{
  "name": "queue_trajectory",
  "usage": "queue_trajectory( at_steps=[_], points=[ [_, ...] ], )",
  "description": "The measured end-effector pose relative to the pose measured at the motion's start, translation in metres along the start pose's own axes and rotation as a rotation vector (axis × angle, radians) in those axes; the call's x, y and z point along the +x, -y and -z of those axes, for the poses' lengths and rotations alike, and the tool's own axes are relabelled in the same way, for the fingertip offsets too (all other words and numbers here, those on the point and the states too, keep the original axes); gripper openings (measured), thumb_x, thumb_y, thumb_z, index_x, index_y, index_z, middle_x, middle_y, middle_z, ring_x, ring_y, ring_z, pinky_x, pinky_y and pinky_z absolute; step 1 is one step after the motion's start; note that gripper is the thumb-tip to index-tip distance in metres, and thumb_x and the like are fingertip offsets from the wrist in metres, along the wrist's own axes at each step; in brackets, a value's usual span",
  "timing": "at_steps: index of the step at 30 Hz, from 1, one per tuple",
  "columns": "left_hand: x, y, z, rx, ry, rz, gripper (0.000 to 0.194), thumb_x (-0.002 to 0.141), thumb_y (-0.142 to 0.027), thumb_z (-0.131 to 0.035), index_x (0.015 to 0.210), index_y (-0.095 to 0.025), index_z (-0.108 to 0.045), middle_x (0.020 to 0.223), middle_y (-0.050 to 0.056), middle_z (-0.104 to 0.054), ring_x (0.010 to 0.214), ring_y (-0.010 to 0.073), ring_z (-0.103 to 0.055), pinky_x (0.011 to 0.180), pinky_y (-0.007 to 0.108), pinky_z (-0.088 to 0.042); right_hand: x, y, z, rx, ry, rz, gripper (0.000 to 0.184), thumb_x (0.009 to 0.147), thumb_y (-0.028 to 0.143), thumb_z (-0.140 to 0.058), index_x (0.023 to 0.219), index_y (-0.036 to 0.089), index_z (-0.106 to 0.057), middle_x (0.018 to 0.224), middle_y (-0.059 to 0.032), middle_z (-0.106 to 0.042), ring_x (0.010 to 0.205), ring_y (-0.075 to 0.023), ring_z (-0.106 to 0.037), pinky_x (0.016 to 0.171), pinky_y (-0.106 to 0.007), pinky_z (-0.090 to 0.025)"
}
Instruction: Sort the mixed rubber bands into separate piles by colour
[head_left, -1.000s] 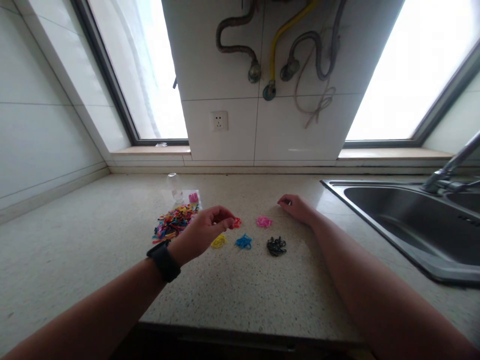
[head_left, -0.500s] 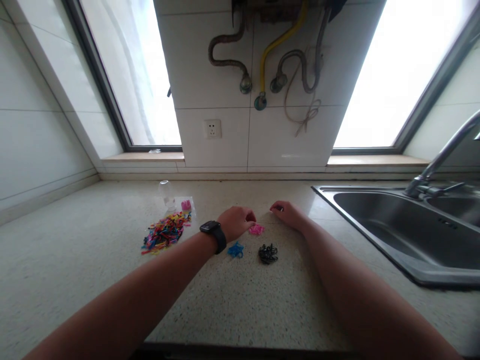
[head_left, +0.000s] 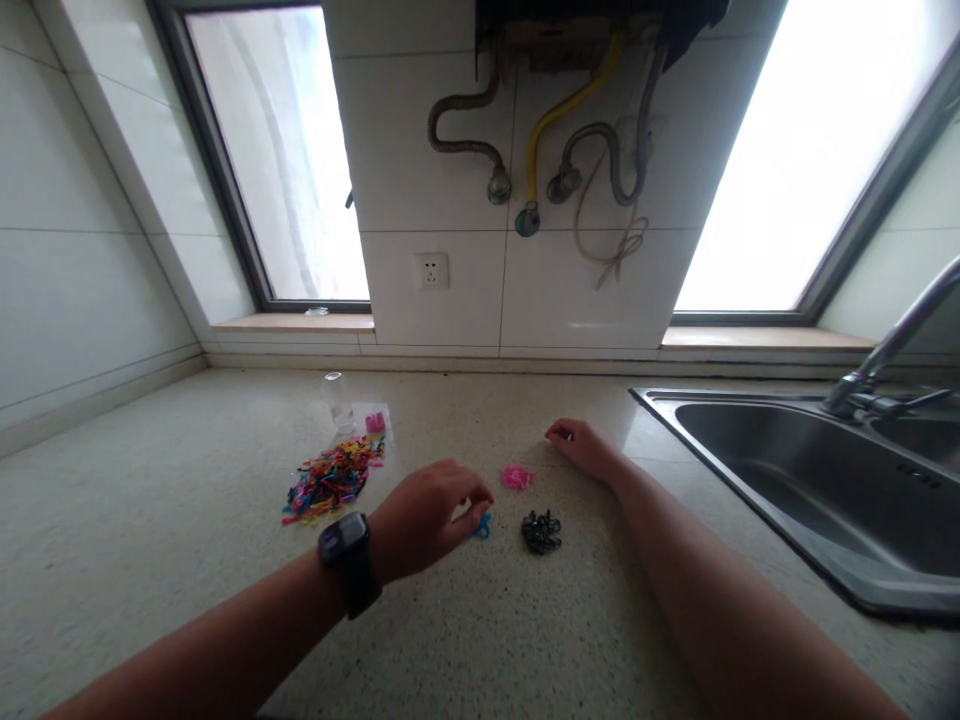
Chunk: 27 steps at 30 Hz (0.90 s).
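Observation:
My left hand point(head_left: 431, 515), with a black watch point(head_left: 346, 545) on its wrist, hovers beside a small heap of blue rubber bands point(head_left: 481, 525), covering part of it. Its fingers are bent and the thumb stands a little apart, with nothing visible between them. My right hand point(head_left: 581, 447) rests on the counter with curled fingers; whether anything is inside is hidden. Between the hands lies a pink heap of bands point(head_left: 517, 477), and nearer to me a black heap of bands point(head_left: 541, 532). A large mixed-colour pile of small bands point(head_left: 334, 480) lies to the left.
Behind the mixed pile stand a clear cup-like container point(head_left: 339, 405) and a small pink item point(head_left: 374, 422) on a clear sheet. A steel sink point(head_left: 765, 470) with a tap point(head_left: 855, 385) borders the speckled counter point(head_left: 480, 640) on the right. Hoses and a socket point(head_left: 432, 271) are on the wall.
My left hand has moved left and towards me, from the pink heap to beside the blue one. My right hand has stayed in place. The view has tilted slightly up.

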<state>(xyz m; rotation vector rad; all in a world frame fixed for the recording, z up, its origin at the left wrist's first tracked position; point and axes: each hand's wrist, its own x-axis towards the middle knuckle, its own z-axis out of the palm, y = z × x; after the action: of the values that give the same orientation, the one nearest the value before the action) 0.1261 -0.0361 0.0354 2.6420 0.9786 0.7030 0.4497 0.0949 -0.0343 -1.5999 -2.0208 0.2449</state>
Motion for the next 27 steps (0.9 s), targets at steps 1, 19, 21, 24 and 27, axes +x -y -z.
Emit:
queue_trajectory(
  at_steps=[1,19,21,24,27],
  points=[
    [-0.013,-0.006,0.001,-0.019,0.019,-0.041,0.014,0.093,-0.023,-0.053,0.095,-0.021,-0.067,0.086,0.005,-0.067,0.083,0.0183,-0.059,0.076,0.031,-0.044,0.0,0.001,0.0,-0.001,0.003,-0.005,0.024,0.086,0.037,-0.056,0.094,0.026,-0.075,0.087,-0.0049,-0.075,0.077,-0.0207,-0.065,0.07,-0.031,-0.046],
    [-0.081,0.006,-0.05,0.127,0.111,-0.539,0.011,0.094,-0.028,-0.063,0.09,-0.021,-0.056,0.061,-0.007,-0.055,0.054,0.0116,-0.044,0.048,0.028,-0.03,-0.003,0.022,0.005,0.029,-0.004,0.038,0.028,0.087,0.035,-0.053,0.1,0.019,-0.071,0.082,-0.0045,-0.071,0.067,-0.0163,-0.06,0.064,-0.028,-0.043],
    [-0.082,0.008,-0.051,0.125,0.102,-0.542,0.012,0.093,-0.028,-0.065,0.09,-0.021,-0.055,0.06,-0.007,-0.055,0.053,0.0116,-0.044,0.048,0.028,-0.029,-0.002,0.043,0.006,0.074,-0.018,0.096,0.026,0.087,0.035,-0.053,0.099,0.018,-0.07,0.08,-0.0037,-0.069,0.065,-0.0148,-0.057,0.063,-0.027,-0.042],
    [-0.082,0.009,-0.053,0.145,0.09,-0.546,0.014,0.093,-0.03,-0.065,0.089,-0.022,-0.055,0.06,-0.007,-0.055,0.054,0.0118,-0.045,0.046,0.028,-0.027,0.0,0.088,0.006,0.127,-0.005,0.201,0.024,0.089,0.033,-0.054,0.097,0.018,-0.07,0.076,-0.0025,-0.069,0.061,-0.0129,-0.055,0.06,-0.025,-0.04],
    [-0.082,0.01,-0.055,0.179,0.08,-0.545,0.013,0.094,-0.03,-0.063,0.091,-0.022,-0.055,0.061,-0.007,-0.057,0.054,0.012,-0.046,0.045,0.029,-0.025,0.004,0.141,-0.001,0.116,0.078,0.343,0.02,0.088,0.03,-0.057,0.094,0.018,-0.072,0.076,-0.0018,-0.07,0.065,-0.0121,-0.058,0.064,-0.024,-0.041]
  ],
)
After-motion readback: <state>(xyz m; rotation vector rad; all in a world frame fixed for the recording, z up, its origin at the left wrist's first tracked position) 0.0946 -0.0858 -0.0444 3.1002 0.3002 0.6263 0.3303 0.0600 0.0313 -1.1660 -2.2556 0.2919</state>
